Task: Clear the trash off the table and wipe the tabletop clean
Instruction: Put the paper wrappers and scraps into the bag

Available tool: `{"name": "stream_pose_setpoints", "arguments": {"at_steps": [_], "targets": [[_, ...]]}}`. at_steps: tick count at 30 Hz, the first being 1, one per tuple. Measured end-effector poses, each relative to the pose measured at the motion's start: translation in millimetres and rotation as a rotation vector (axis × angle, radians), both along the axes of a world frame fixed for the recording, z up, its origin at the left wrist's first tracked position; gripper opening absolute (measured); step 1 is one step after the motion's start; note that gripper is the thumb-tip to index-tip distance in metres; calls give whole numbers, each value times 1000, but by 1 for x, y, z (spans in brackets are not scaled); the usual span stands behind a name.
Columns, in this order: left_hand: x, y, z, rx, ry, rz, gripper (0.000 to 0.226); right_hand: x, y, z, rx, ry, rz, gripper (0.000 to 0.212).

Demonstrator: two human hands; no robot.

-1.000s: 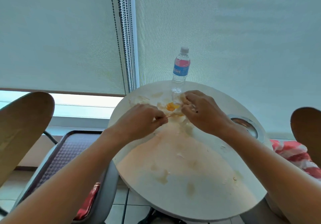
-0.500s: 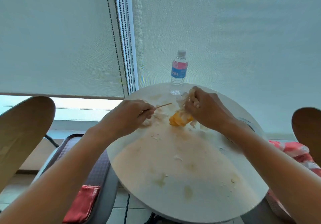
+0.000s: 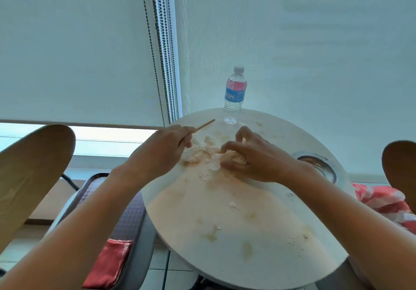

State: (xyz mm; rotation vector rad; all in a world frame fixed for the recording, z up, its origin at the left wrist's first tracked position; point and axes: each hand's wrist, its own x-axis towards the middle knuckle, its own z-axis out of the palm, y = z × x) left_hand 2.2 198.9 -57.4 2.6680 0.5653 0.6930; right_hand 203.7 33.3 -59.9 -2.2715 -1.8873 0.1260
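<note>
Tissue wad, one stick, two hands.

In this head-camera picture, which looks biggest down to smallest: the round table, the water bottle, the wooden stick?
1. Round table, by far the largest.
2. Water bottle.
3. Wooden stick, thinnest; part sits inside the left hand, so its full length is unsure.

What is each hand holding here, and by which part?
The left hand pinches a thin wooden stick by its near end. The right hand grips crumpled tissue bunched on the table.
</note>
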Motion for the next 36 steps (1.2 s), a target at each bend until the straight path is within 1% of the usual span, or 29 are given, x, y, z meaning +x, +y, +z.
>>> {"name": "stream_pose_setpoints", "arguments": {"at_steps": [4, 7, 9, 12, 18, 21, 23, 24, 25, 29, 31, 33, 36], "targets": [[-3, 1, 2, -17, -15, 3, 30, 2, 6, -9, 21, 21, 10, 28], [-6, 4, 4, -31, -25, 11, 30, 2, 6, -10, 32, 9, 15, 21], [-9, 7, 5, -36, -37, 19, 30, 1, 3, -6, 76, 46, 19, 18], [-11, 8, 8, -51, -64, 31, 30, -1, 0, 3, 171, 134, -10, 22], [-13, 8, 15, -100, -91, 19, 27, -4, -10, 23, 230, 123, -99, 22], [-11, 4, 18, -122, -95, -3, 27, -8, -18, 33, 290, 217, -118, 21], [-7, 0, 20, -131, -87, -32, 28, -14, -26, 38, 324, 260, -85, 37], [-4, -2, 20, -137, -82, -51, 28, -16, -30, 40, 331, 224, -75, 44], [-1, -5, 20, -141, -80, -73, 27, -16, -35, 42, 337, 176, -88, 46], [15, -23, 20, -116, -64, -157, 26, -13, -59, 45, 368, 112, -177, 21], [26, -37, 21, -122, -57, -194, 27, -10, -74, 48, 371, 93, -224, 15], [38, -53, 23, -132, -55, -228, 28, -9, -93, 53, 392, 109, -281, 20], [57, -79, 24, -150, -51, -282, 29, -2, -126, 59, 431, 146, -344, 37]]}}
